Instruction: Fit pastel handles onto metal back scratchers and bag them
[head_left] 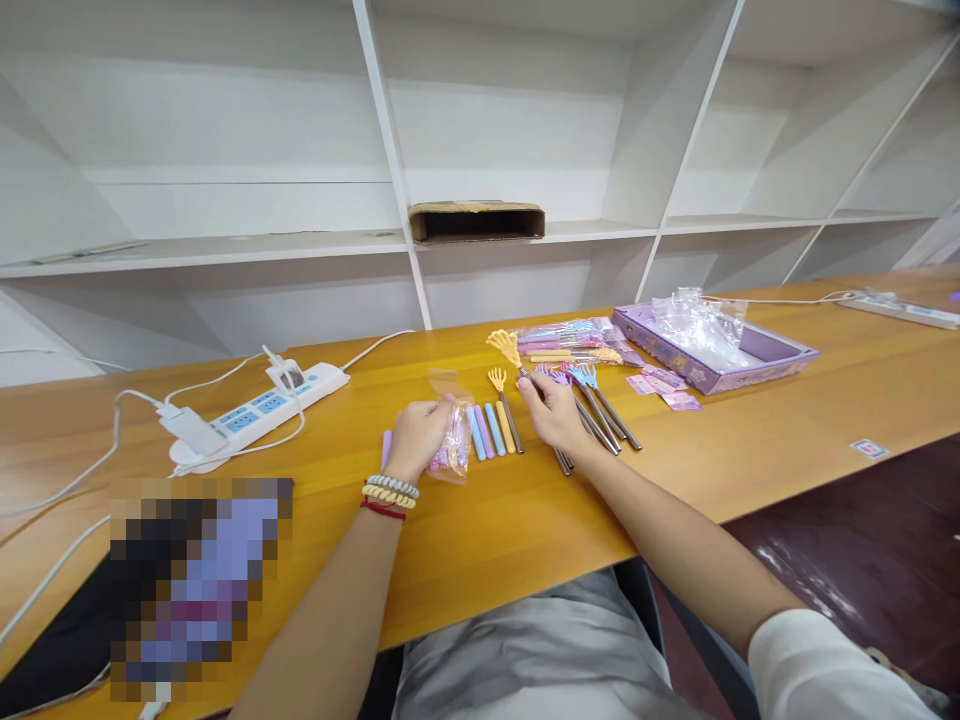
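My left hand (420, 436), wearing coiled bands at the wrist, is closed on a clear plastic bag (454, 448) with pinkish pieces showing in it. My right hand (556, 410) grips a yellow hand-shaped back scratcher (505, 347) by its rod, head raised toward the upper left. Between the hands lie several pastel handle sleeves (490, 430) in blue, purple and yellow. Beside them, another yellow-headed back scratcher (506, 405) rests on the table. Right of my right hand are several metal-rod scratchers with blue and purple heads (585, 376).
Behind my right hand lie bagged back scratchers (577, 338). A purple box (727, 378) holding clear bags stands at the right, with pink cards (664, 385) near it. At left are a power strip (262, 412), cables and a blurred-out object (210, 580). White shelves hold a cardboard box (477, 222).
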